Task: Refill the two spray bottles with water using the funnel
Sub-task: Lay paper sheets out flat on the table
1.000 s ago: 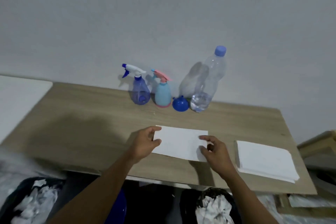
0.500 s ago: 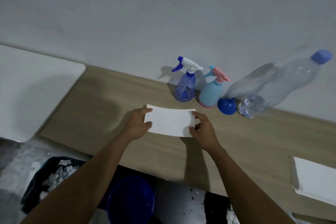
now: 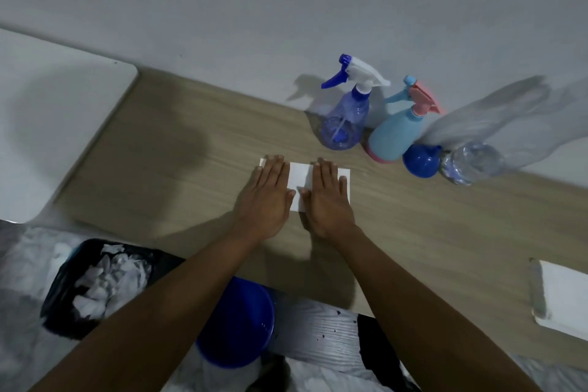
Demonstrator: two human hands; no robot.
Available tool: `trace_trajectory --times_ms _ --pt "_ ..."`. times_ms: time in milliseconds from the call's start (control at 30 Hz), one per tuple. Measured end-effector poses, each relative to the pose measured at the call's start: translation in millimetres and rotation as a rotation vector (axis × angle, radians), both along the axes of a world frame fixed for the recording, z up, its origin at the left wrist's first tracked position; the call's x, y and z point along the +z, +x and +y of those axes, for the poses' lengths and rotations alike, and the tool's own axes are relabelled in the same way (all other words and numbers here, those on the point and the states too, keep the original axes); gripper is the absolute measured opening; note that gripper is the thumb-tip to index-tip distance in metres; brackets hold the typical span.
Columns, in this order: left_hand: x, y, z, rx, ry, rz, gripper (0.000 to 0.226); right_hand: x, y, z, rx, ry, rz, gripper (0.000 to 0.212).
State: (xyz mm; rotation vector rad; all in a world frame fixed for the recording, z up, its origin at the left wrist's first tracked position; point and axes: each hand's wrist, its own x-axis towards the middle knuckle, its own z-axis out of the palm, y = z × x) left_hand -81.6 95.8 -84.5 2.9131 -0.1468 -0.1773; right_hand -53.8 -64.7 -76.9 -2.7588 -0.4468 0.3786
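Note:
A clear violet spray bottle (image 3: 345, 119) with a white and blue trigger stands by the wall. To its right stands a light blue spray bottle (image 3: 396, 134) with a pink trigger. A blue funnel (image 3: 421, 161) sits upside down beside it, next to a clear water bottle (image 3: 477, 159) that holds a little water. My left hand (image 3: 265, 197) and my right hand (image 3: 327, 197) lie flat, fingers together, on a white paper sheet (image 3: 299, 183) on the wooden table (image 3: 191, 149), in front of the bottles.
A stack of white paper (image 3: 560, 296) lies at the table's right front edge. A white surface (image 3: 47, 124) adjoins the table on the left. Below the table sit a black bin bag of crumpled paper (image 3: 98, 280) and a blue bucket (image 3: 238, 321).
Both hands let go of the sheet's edges and now press flat on top of it. The view has turned left and down, so the bottles sit further right.

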Motion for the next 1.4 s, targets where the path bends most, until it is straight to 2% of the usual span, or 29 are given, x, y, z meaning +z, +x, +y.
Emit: trace_trajectory --times_ms 67,400,633,1033,1400 --pt "-9 -1 0 -0.020 0.006 0.046 0.070 -7 -1 0 0.007 -0.035 0.003 0.066" --pt "-12 -3 -33 0.017 0.009 0.022 0.074 -15 9 -35 0.095 -0.079 -0.010 0.069" --pt "-13 -8 -113 -0.008 -0.020 0.003 0.073 -15 3 -118 0.072 -0.098 -0.004 0.069" --pt "-5 1 -240 -0.160 0.018 0.143 0.069 -11 -7 -272 0.039 -0.125 0.012 0.067" --pt "0 -45 -329 -0.278 0.097 0.228 0.069 -10 -81 -358 -0.075 -0.122 0.072 0.067"
